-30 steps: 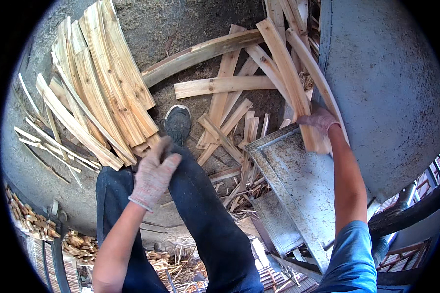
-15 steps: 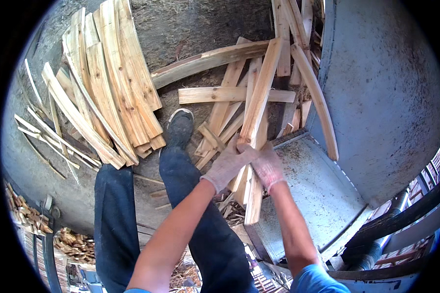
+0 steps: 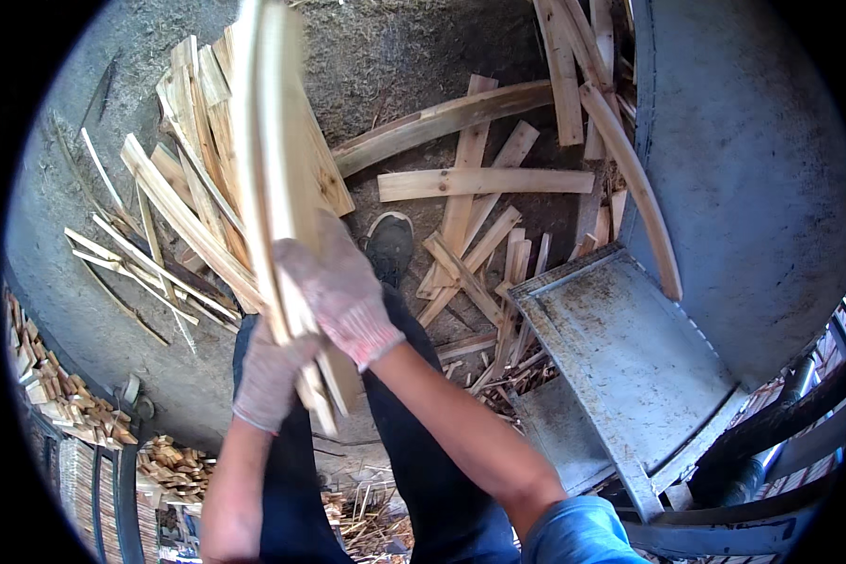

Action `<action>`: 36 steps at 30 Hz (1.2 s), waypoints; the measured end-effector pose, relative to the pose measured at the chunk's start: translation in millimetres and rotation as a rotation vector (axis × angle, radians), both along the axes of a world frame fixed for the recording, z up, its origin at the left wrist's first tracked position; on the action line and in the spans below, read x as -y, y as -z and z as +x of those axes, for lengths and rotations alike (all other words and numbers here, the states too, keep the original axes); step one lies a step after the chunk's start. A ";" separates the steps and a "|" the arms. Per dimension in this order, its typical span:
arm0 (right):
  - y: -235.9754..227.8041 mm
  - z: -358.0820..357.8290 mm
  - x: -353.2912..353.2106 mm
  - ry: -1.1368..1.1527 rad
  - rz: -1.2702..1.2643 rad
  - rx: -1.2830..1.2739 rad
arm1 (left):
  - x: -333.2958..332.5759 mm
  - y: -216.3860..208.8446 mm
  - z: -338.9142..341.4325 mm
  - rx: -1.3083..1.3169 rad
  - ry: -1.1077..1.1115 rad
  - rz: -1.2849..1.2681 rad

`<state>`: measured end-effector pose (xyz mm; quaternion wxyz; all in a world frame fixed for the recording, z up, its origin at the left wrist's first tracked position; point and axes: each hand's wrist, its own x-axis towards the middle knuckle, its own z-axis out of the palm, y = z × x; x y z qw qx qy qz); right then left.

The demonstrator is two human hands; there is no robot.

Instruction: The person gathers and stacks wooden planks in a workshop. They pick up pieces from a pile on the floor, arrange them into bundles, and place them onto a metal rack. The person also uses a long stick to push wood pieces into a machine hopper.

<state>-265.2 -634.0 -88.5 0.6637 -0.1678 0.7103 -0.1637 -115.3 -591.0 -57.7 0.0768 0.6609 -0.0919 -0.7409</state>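
Held boards, shifted leftward from frame centre, now span lower-middle to upper-left. Left hand clasps their lower end; right hand presses alongside, presumably keeping edges together. Beyond, upper left: plank pile.

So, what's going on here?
Someone's gloved left hand and right hand are holding a bunch of long boards together. The left hand grips near the close end, the right hand slightly farther along. At left lies a pile of boards; at right, scattered boards, some crossing each other.
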 end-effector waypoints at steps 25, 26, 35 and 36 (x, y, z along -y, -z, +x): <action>196.0 -212.5 -127.5 -0.217 0.354 -0.301 | 17.1 229.4 -205.1 0.409 1.548 -1.030; 236.9 -216.3 -169.3 -0.329 0.375 -0.448 | 22.4 224.7 -216.5 0.365 1.577 -1.033; 252.0 -195.1 -187.3 -0.303 0.236 -0.798 | 21.9 167.9 -190.0 0.020 1.288 -0.894; 245.3 -200.3 -195.7 -0.479 0.175 -0.790 | 22.7 156.5 -179.8 -0.018 1.284 -0.871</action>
